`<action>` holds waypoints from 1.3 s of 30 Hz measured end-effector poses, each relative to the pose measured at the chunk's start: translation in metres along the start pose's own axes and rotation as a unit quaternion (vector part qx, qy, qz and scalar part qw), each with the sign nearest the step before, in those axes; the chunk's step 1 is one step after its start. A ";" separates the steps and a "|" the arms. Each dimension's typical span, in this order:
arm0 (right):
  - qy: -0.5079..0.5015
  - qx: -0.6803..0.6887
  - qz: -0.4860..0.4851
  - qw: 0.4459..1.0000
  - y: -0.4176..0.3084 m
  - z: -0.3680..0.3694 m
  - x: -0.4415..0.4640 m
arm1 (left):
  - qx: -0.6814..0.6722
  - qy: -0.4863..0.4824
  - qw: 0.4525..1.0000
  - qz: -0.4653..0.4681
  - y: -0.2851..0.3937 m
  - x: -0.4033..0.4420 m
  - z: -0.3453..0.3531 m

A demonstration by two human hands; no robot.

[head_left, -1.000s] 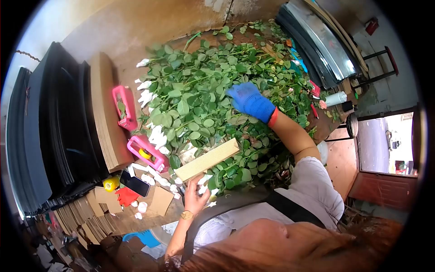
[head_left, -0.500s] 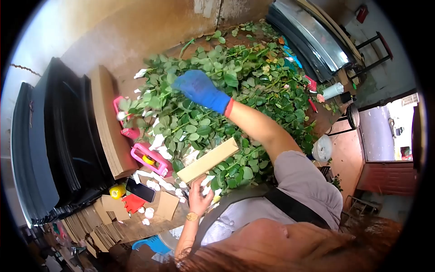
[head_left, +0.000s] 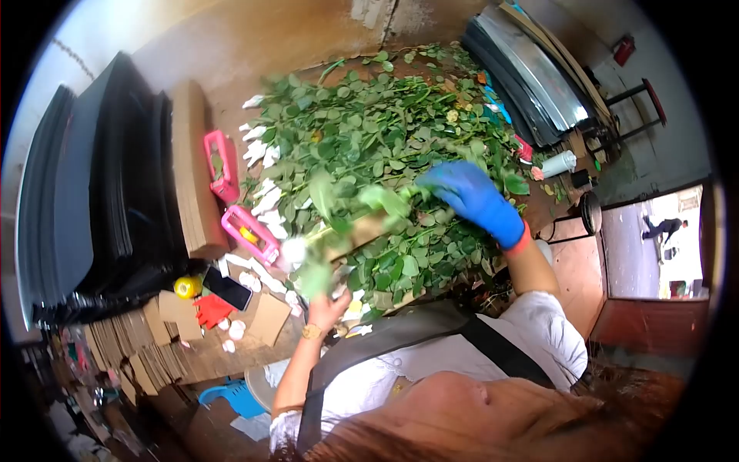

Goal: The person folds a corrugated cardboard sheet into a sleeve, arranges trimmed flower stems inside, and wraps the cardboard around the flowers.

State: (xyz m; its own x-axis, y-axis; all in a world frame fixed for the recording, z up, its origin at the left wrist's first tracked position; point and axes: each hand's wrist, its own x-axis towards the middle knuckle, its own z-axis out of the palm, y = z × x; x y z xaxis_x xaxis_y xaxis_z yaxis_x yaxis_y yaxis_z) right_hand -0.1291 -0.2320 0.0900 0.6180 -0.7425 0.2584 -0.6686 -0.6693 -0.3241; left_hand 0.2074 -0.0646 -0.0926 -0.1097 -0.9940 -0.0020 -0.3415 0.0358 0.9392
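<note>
My right hand (head_left: 469, 196), in a blue glove with a red cuff, is closed on the stem of a rose. The rose (head_left: 385, 202) slants down to the left over the pile; its leaves are smeared by motion and its pale bloom (head_left: 294, 252) is at the lower left. My bare left hand (head_left: 327, 310), with a watch at the wrist, is curled by the lower end of a cardboard strip (head_left: 362, 233). A blurred leaf partly hides those fingers. Beneath both hands spreads a thick heap of leafy rose stems (head_left: 362, 115), with white blooms along its left side.
Two pink tape dispensers (head_left: 250, 235) stand left of the heap, beside stacked dark sheets (head_left: 127, 177). Near me lie a phone (head_left: 227, 289), a red glove (head_left: 213, 310), a yellow tape roll (head_left: 187, 287) and cardboard pieces (head_left: 269, 317). A person (head_left: 666, 228) is outside the doorway.
My right hand has moved from the far left of the heap to the right, drawing a rose across the cardboard strip. My left hand stays by the strip's lower end. The view has shifted slightly.
</note>
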 end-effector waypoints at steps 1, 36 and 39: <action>-0.024 0.006 0.011 1.000 -0.005 0.006 -0.019 | 0.017 -0.068 0.995 -0.075 -0.056 -0.009 0.006; -0.204 -0.104 0.173 0.958 -0.099 0.173 -0.009 | 0.111 0.167 0.980 -0.014 0.021 0.005 0.003; -0.216 -0.101 0.179 0.955 -0.101 0.172 -0.006 | 0.048 0.189 0.981 -0.007 0.026 -0.005 -0.004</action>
State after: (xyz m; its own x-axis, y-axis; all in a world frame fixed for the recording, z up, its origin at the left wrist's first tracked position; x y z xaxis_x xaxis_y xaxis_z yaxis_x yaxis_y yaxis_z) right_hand 0.0053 -0.1553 -0.0352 0.4196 -0.8726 -0.2500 -0.9076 -0.3996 -0.1285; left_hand 0.2024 -0.0590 -0.0666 0.2437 -0.9610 0.1304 -0.4285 0.0139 0.9034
